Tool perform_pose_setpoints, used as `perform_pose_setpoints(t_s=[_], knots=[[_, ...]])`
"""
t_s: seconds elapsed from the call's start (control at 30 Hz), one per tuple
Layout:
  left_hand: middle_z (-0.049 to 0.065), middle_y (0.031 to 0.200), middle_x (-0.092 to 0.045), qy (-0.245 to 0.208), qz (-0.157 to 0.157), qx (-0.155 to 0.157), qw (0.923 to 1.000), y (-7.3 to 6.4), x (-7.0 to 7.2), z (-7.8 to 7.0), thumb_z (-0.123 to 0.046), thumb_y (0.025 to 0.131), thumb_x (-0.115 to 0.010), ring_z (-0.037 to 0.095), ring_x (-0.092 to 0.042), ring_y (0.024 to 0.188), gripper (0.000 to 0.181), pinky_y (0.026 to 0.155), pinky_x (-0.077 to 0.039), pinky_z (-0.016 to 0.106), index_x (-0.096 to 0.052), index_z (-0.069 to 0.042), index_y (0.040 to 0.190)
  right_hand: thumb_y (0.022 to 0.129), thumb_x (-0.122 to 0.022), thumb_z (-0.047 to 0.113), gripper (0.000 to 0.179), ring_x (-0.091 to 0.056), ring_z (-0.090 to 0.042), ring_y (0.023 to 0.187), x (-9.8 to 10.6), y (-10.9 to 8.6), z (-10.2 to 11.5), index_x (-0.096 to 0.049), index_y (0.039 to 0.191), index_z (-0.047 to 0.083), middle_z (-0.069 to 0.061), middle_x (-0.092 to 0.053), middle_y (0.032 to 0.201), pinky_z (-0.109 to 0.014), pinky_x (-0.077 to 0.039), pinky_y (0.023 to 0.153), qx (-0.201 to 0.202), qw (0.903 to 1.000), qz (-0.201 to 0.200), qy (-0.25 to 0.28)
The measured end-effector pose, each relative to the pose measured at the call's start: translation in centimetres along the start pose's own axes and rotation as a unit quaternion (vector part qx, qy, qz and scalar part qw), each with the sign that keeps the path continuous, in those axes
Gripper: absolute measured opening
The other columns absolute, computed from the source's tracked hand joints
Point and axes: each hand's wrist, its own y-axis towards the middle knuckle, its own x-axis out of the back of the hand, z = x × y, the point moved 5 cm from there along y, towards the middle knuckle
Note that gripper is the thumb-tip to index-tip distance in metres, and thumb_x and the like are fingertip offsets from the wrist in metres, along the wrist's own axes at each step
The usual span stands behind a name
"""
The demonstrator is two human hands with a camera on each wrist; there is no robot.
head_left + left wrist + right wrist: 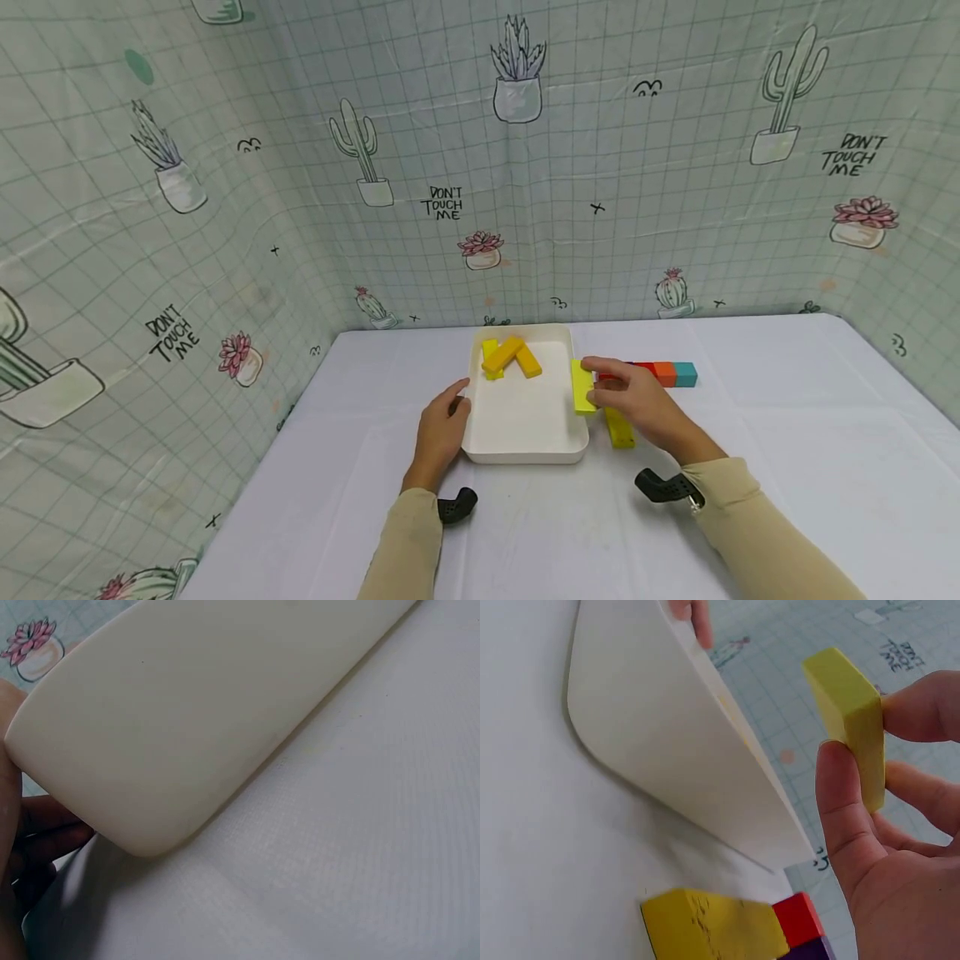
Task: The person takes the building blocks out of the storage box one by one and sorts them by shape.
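My right hand (645, 404) pinches a bright yellow block (859, 724) between thumb and fingers. In the head view this block overlaps the right rim of a white rectangular tray (517, 433); the right wrist view shows it raised above the table. At the tray's left side, my left hand (441, 433) holds the wall, its fingers (52, 832) against the outside. Toward the tray's far end lie a bright yellow block (490, 348) and two orange-yellow blocks (529, 362), one resting across the others. Another yellow block (619, 429) lies on the table beneath my right hand.
Right of the tray, a row of blocks runs sideways, with an orange block (664, 374) and a teal block (686, 375) at its end. A red block (799, 919) and a purple block (810, 949) show too. Patterned cloth (600, 250) hangs behind the white table.
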Motion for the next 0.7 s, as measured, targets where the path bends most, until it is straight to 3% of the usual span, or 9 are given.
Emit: perform_pose_setpoints(t_s=[0.27,0.5,0.7], knots=[[0.006,0.118,-0.066,-0.004,0.003,-0.01,0.9999,-0.1,0.1,-0.1,-0.024,0.102,-0.054,0.023,-0.058,0.106,0.04,0.101,-0.046,0.048,-0.059,-0.023,0.142,0.093,-0.071,0.016,0.057,-0.052,-0.034,0.12,1.8,-0.8,-1.0,-0.051,0.145,0.002,-0.018,-0.048,0.147,-0.019,-0.049,0.089,0.015,0.9997,-0.006,0.02],[0.004,0.115,-0.066,-0.004,0.011,-0.01,0.9999,-0.2,0.2,0.0,-0.024,0.102,-0.054,0.022,-0.057,0.105,0.041,0.099,-0.046,0.045,-0.058,-0.022,0.143,0.093,-0.07,0.014,0.058,-0.056,-0.032,0.115,3.2,-1.6,-1.8,-0.05,0.145,0.001,-0.021,-0.05,0.144,-0.02,-0.049,0.087,0.013,0.9999,-0.011,0.002],[0.004,0.114,-0.065,-0.005,0.011,-0.015,0.9998,-0.1,0.2,-0.1,-0.024,0.103,-0.054,0.021,-0.057,0.104,0.041,0.097,-0.047,0.045,-0.058,-0.022,0.143,0.094,-0.069,0.016,0.058,-0.054,-0.035,0.122,4.5,-2.2,-2.6,-0.049,0.146,0.003,-0.022,-0.045,0.149,-0.022,-0.049,0.089,0.004,0.9998,-0.01,-0.014]])
